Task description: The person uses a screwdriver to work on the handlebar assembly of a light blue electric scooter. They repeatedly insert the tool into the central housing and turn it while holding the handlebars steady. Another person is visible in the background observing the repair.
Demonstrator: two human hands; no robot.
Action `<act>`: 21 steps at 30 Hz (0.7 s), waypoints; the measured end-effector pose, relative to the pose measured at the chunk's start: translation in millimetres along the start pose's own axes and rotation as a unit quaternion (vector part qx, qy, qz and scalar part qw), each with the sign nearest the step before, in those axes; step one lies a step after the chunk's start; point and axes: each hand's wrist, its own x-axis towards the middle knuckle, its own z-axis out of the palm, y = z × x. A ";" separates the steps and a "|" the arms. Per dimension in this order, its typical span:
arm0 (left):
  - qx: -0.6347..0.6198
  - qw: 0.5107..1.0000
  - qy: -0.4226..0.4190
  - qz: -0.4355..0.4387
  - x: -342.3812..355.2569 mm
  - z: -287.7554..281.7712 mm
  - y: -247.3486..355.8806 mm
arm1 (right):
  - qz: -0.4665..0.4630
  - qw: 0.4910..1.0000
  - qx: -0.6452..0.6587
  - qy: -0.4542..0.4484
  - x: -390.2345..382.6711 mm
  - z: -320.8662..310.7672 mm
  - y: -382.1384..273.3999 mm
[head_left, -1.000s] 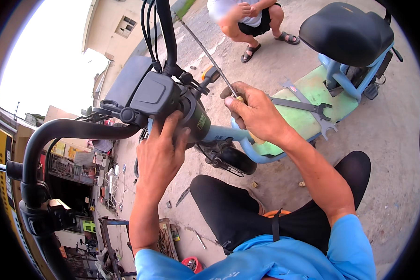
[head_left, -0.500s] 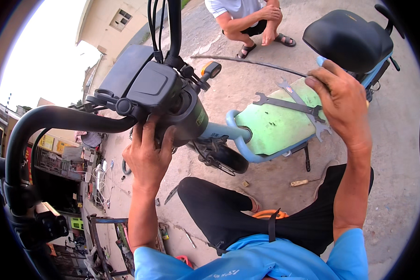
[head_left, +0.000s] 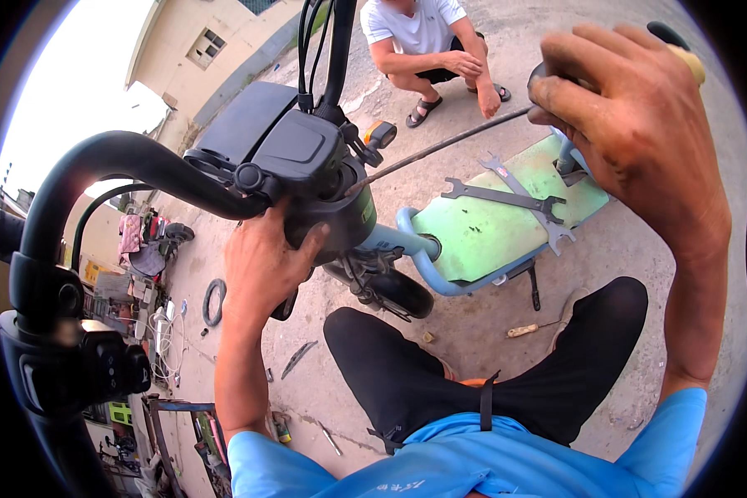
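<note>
A long thin metal screwdriver [head_left: 446,143] reaches from my right hand [head_left: 627,137], which is closed around its pale yellow handle [head_left: 686,64] at upper right, down to the top of the black steering-column housing [head_left: 328,224] on a blue electric scooter. My left hand [head_left: 266,257] grips that housing from the left, below the black display unit [head_left: 299,155]; its fingertips are partly hidden. Two open-ended wrenches [head_left: 506,197] lie crossed on the scooter's green footboard [head_left: 465,241].
A person [head_left: 423,58] squats beyond the scooter. The black handlebar [head_left: 83,166] arches over the left side. A loose screwdriver [head_left: 523,330] and a black ring [head_left: 214,301] lie on the concrete ground [head_left: 656,349], with a cluttered metal frame [head_left: 183,405] at lower left.
My right hand has moved up and to the right, and the screwdriver has swung from steep to lower-left slanting, its end now at the housing. My left hand stays on the housing.
</note>
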 end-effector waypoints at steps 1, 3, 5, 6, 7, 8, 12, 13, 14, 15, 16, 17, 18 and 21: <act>-0.003 1.000 0.002 0.001 3.0 -2.0 3.7 | -0.026 1.000 -0.016 0.000 8.5 -5.0 3.9; -0.005 0.999 -0.038 -0.029 8.3 -4.9 10.3 | -0.070 0.997 -0.039 0.005 20.8 -10.5 7.0; 0.008 1.000 -0.018 -0.013 6.6 -1.4 8.4 | -0.108 0.992 -0.058 0.014 32.5 -13.1 9.9; 0.023 1.000 0.000 0.001 6.0 -0.5 7.5 | -0.122 0.990 -0.063 0.018 37.5 -11.9 12.4; 0.024 1.000 0.000 0.002 6.5 -1.6 7.8 | -0.134 0.988 -0.068 0.022 41.7 -12.3 13.2; 0.020 1.000 -0.009 -0.006 5.2 -1.3 7.3 | -0.146 0.986 -0.072 0.024 44.5 -11.6 11.8; 0.008 0.997 -0.065 -0.045 9.9 -8.2 18.0 | -0.173 0.980 -0.094 0.020 49.7 -13.1 6.8; 0.007 0.997 -0.064 -0.043 10.7 -8.4 18.2 | -0.175 0.979 -0.098 0.022 49.8 -14.5 7.0; 0.020 0.998 -0.053 -0.031 12.2 -6.7 18.2 | -0.179 0.978 -0.104 0.021 50.9 -17.1 8.1; 0.033 0.998 -0.042 -0.020 13.6 -5.7 18.8 | -0.183 0.977 -0.110 0.020 52.0 -17.7 9.4; 0.029 0.999 -0.041 -0.018 14.9 -5.5 20.4 | -0.187 0.975 -0.117 0.020 55.3 -19.2 11.9; 0.038 0.998 -0.039 -0.023 14.1 -6.6 20.5 | -0.190 0.975 -0.115 0.023 54.4 -16.3 10.8; 0.046 0.998 -0.038 -0.029 13.4 -7.7 20.1 | -0.191 0.975 -0.112 0.025 54.6 -13.5 11.6; 0.043 0.996 -0.072 -0.035 19.5 -10.4 21.3 | -0.194 0.974 -0.117 0.024 51.2 -10.8 12.3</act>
